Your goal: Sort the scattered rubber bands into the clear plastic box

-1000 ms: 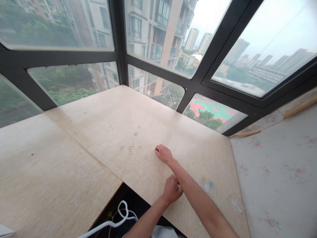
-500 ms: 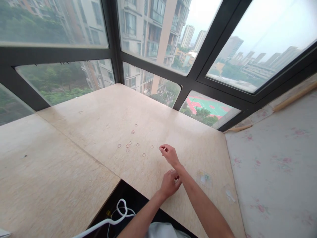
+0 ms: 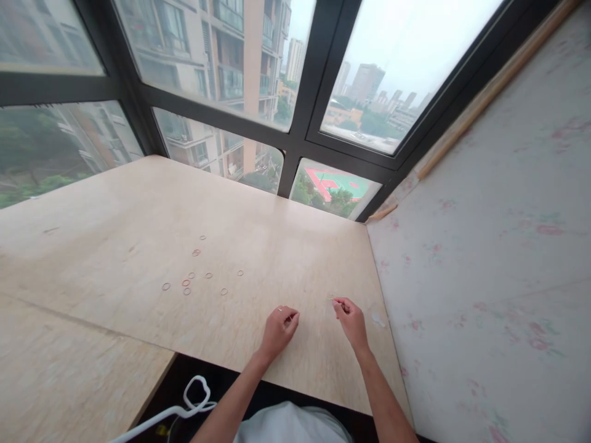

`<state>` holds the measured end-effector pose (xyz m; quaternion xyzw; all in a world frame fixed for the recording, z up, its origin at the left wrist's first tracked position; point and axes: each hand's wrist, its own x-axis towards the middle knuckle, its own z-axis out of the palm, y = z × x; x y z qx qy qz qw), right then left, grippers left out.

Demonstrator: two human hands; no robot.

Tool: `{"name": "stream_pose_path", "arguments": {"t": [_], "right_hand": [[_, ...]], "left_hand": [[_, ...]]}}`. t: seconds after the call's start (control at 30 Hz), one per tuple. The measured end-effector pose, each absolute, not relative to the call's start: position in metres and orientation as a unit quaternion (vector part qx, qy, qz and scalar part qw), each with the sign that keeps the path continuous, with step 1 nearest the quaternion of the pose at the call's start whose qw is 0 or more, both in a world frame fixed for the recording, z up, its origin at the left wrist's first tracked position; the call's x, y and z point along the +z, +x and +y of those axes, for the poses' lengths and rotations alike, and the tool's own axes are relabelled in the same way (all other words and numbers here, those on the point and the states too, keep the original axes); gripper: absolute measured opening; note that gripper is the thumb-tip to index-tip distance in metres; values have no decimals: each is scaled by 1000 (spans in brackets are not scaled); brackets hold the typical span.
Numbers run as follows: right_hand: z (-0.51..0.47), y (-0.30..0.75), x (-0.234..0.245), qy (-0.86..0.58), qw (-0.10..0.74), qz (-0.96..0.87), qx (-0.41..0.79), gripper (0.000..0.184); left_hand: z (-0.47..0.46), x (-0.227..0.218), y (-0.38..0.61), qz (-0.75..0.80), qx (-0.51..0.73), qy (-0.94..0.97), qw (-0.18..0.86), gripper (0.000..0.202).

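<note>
My left hand [image 3: 279, 329] rests on the tabletop with its fingers curled together; a thin pale bit shows at the fingertips, too small to name. To its right, my right hand [image 3: 349, 318] pinches at a small clear item with yellowish bits [image 3: 331, 297], mostly hidden behind the fingers. Whether it grips that item or something smaller, I cannot tell. Several thin rings lie scattered left of both hands, among them a red ring [image 3: 186, 283], a ring nearest my left hand [image 3: 240, 273] and a ring at the far end [image 3: 202, 237].
A crumpled clear plastic wrapper [image 3: 378, 319] lies right of my right hand, close to the papered wall [image 3: 462, 277]. Dark-framed windows [image 3: 217, 114] border the far side of the pale tabletop [image 3: 277, 246]. A white tube or cable [image 3: 196, 406] loops in the dark gap at the front.
My view has turned right. My right hand has moved from beside the rings, right and nearer, to the clear item. My hands, overlapping before, are now apart.
</note>
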<state>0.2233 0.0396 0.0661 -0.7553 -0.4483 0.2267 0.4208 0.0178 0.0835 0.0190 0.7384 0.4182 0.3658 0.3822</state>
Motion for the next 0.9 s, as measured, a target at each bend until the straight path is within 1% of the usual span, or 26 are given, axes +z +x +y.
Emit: {"name": "stream_pose_path", "arguments": {"t": [0.2,0.33,0.5,0.57,0.67,0.8,0.87,0.9], "right_hand": [[28,233,56,-778,404,-443,187,35],[24,229,55,-782,400,-449,167,37],[13,220,51,-767,420,-442,198,38],[8,213,45,-757,416,-457,214,38],[-1,203,32,-746,381,-503,213,36],[-5,193,15,-745,317,-569,143,33],[-4,192,11,-751,299,-579,107,35],[-3,192,9,-755,294,-578,95,37]], "left_hand": [[81,22,18,417,351,753,370,23],[80,23,18,418,345,757,366,23],[80,21,18,419,348,754,367,22],[79,21,17,420,347,751,373,22],[80,24,14,415,344,737,408,21],[91,30,1,423,359,670,493,23],[105,33,-12,447,383,638,496,23],[114,35,-20,462,397,629,482,23]]}}
